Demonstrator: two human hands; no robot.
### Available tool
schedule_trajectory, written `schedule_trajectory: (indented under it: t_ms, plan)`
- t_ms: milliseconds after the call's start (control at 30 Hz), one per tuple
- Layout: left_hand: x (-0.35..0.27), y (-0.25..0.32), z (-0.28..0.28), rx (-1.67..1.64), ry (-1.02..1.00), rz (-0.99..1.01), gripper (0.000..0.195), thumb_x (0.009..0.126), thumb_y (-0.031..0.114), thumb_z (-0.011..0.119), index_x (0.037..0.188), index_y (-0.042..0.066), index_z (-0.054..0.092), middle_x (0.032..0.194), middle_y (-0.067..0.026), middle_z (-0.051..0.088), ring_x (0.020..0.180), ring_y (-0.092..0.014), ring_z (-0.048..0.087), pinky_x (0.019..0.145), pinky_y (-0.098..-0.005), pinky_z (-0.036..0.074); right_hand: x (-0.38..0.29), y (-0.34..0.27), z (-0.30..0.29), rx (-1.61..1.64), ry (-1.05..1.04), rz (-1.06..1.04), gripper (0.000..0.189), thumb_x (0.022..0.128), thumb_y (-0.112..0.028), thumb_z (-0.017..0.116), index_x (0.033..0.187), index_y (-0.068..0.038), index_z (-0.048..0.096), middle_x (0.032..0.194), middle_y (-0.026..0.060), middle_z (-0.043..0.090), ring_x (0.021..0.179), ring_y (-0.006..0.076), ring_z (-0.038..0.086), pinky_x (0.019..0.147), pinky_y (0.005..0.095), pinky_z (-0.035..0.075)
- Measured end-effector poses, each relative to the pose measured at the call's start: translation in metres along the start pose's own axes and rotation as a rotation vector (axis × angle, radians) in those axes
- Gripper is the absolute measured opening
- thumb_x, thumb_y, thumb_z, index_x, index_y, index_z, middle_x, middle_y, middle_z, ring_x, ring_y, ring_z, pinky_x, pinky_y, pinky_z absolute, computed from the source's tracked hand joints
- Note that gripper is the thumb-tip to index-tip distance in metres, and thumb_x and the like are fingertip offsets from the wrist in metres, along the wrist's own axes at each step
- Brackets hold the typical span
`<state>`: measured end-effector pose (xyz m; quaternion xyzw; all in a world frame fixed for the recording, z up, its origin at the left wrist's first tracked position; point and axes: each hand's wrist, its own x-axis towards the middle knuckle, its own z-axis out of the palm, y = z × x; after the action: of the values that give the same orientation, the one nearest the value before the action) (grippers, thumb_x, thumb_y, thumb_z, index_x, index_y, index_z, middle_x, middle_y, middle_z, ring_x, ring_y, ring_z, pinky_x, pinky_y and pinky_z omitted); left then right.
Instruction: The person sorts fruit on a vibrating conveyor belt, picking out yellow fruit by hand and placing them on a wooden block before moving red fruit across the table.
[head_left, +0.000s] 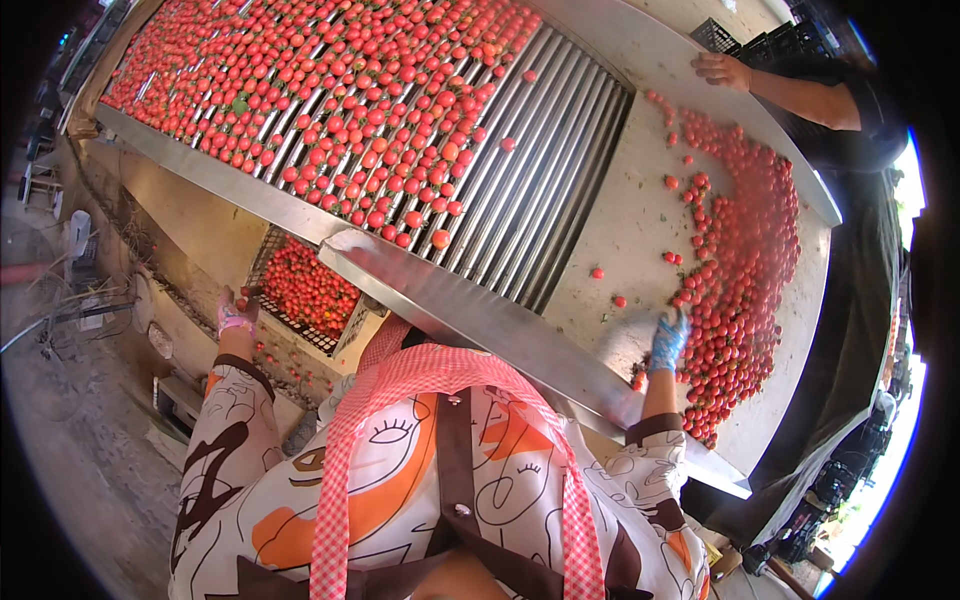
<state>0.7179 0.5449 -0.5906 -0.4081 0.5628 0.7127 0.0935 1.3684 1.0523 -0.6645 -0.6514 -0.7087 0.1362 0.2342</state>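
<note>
My left hand (235, 311), in a pink glove, is at the left rim of a black plastic crate (264, 319) of small red tomatoes (311, 289), below the sorting machine. It holds a few dark red tomatoes. My right hand (669, 341), in a blue patterned glove, rests on the metal tray (592, 232) at the left edge of a large heap of cherry tomatoes (739, 277). Its fingers are beside the heap; whether they grip a tomato cannot be told. Up on the metal rollers (540, 172) lie many more tomatoes, with a green leaf (240, 103) among them.
A metal side rail (450, 292) runs between my body and the rollers. Across the tray, a co-worker's hand (721, 71) rests on the far rail. Loose tomatoes (285, 366) lie below the crate. Dark crates (784, 41) stand at the top right.
</note>
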Motion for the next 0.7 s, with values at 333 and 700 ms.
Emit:
schedule_trajectory:
  t_ms: [333, 700]
  plan:
    - [-0.086, -0.030, 0.075, 1.017, 0.033, 1.288, 0.056, 0.081, 0.020, 0.061, 0.132, 0.010, 0.040, 0.138, -0.0205, 0.035, 0.125, -0.036, 0.037, 0.101, -0.0446, 0.035, -0.033, 0.093, -0.015, -0.565, -0.255, 0.888, 0.107, 0.074, -0.071, 0.048, 0.144, -0.002, 0.006, 0.138, 0.0278, 0.032, 0.122, 0.0388, 0.043, 0.096, 0.0468, 0.039]
    - [-0.229, -0.184, 0.207, 2.544, -1.144, 1.074, 0.040, 0.081, 0.016, 0.060, 0.120, 0.015, 0.051, 0.120, -0.0107, 0.052, 0.101, -0.030, 0.057, 0.085, -0.0401, 0.047, -0.072, -0.180, 0.025, 1.015, -1.076, 0.607, 0.077, 0.083, -0.028, 0.064, 0.143, -0.010, 0.020, 0.135, 0.0214, 0.039, 0.120, 0.0292, 0.044, 0.092, 0.0398, 0.045]
